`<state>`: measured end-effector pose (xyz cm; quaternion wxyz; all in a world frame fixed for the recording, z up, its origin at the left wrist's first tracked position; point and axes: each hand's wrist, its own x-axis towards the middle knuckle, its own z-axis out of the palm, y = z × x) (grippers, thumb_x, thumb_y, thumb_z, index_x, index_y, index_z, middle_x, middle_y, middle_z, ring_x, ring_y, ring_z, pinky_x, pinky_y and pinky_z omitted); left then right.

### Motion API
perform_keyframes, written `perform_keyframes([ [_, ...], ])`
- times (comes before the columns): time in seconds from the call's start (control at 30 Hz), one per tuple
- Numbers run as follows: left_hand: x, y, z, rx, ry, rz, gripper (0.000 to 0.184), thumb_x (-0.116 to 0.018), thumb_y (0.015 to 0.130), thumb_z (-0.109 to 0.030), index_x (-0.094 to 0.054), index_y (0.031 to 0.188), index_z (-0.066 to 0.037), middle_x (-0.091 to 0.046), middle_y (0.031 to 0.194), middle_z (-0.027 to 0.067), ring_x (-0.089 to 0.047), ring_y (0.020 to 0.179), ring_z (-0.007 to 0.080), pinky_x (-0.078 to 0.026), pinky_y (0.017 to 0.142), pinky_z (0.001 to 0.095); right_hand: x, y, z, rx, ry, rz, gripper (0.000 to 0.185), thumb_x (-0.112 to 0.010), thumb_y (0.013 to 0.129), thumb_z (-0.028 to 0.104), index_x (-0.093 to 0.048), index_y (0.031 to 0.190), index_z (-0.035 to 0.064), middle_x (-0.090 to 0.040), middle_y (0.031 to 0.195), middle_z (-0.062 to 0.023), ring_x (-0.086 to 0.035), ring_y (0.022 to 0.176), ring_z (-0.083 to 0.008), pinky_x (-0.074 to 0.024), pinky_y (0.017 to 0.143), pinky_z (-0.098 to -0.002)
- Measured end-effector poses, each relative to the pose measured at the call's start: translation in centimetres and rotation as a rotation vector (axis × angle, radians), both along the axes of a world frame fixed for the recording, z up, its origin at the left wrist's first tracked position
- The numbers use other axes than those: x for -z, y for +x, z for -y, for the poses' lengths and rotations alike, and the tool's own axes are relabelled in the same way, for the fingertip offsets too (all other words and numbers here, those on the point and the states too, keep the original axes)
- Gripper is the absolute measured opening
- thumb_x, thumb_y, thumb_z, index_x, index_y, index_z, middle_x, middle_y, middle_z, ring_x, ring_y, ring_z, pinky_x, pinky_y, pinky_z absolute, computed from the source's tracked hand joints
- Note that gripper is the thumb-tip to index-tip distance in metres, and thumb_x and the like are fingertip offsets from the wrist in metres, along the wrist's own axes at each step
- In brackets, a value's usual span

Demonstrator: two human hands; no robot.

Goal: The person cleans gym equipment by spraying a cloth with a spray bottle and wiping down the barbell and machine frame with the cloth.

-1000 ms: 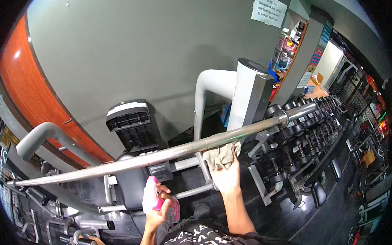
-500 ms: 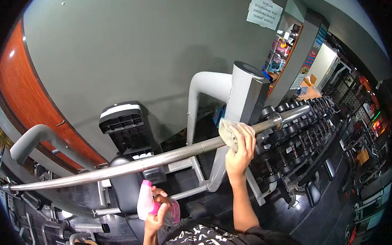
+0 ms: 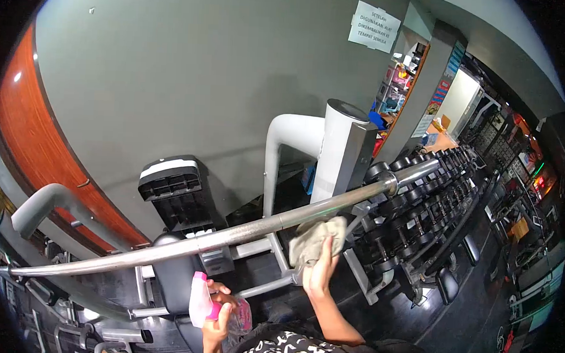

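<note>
A long steel barbell (image 3: pixel 229 235) runs across the view from lower left to upper right, with no plates on its right sleeve. My right hand (image 3: pixel 322 270) grips a beige cloth (image 3: pixel 317 240) just below the bar, right of its middle. Whether the cloth touches the bar's underside I cannot tell. Low in front of my body, my left hand (image 3: pixel 220 309) is wrapped around a spray bottle (image 3: pixel 200 302) with a white and pink head and a clear body with a pink label. The bottle is upright, below the bar.
Behind the bar stands a white and grey rack post (image 3: pixel 340 154). A black bench part (image 3: pixel 178 194) leans near the grey wall. Dumbbell racks (image 3: pixel 413 226) line the right side. Another curved grey frame (image 3: pixel 48 207) is at left, by a reddish wooden door (image 3: pixel 51 135).
My right hand and the cloth have moved down and left, from wrapped over the bar to below it. The left hand still holds the spray bottle, and the view has shifted slightly.
</note>
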<state>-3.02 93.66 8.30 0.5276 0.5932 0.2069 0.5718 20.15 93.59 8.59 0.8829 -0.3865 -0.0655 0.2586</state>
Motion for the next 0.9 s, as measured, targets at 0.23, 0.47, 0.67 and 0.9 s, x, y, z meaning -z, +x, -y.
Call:
perform_keyframes([
  [0.23,0.3,-0.8,0.7,-0.053,-0.083,0.084,0.060,-0.053,0.085,0.000,-0.024,0.137,-0.001,-0.048,0.102,0.0152,-0.055,0.063,0.0160,-0.050,0.059,0.0308,-2.7,2.2,-1.8,0.367,-0.303,1.146,0.038,-0.044,0.088,0.002,-0.051,0.125,-0.0009,-0.027,0.146,-0.0256,-0.022,0.137,-0.0403,-0.0236,0.110,-0.0435],
  [0.47,0.2,0.1,0.8,-0.050,-0.115,0.081,0.060,-0.054,0.085,-0.001,-0.024,0.138,-0.002,-0.048,0.103,0.0149,-0.055,0.063,0.0156,-0.050,0.059,0.0310,1.5,-2.8,0.5,-0.176,-0.317,1.158,0.037,-0.052,0.077,-0.004,-0.060,0.113,0.0016,-0.060,0.115,-0.0204,-0.057,0.113,-0.0313,-0.0497,0.088,-0.0363],
  [0.67,-0.3,0.1,0.7,-0.020,-0.069,0.114,0.061,-0.053,0.084,0.003,-0.026,0.138,-0.004,-0.048,0.102,0.0151,-0.055,0.063,0.0154,-0.050,0.059,0.0304,-2.9,1.0,0.3,0.456,0.042,1.261,0.028,-0.052,0.083,0.009,-0.056,0.110,0.0028,-0.049,0.127,-0.0229,-0.049,0.117,-0.0391,-0.0426,0.098,-0.0476],
  [0.9,-0.2,-0.3,0.8,-0.003,-0.044,0.034,0.063,-0.053,0.083,0.005,-0.025,0.139,-0.004,-0.048,0.103,0.0151,-0.055,0.062,0.0146,-0.049,0.058,0.0289,-10.2,4.4,-1.8,0.306,-0.649,1.735,0.044,-0.055,0.069,-0.004,-0.062,0.108,0.0158,-0.060,0.099,-0.0066,-0.056,0.102,-0.0241,-0.0281,0.108,-0.0493],
])
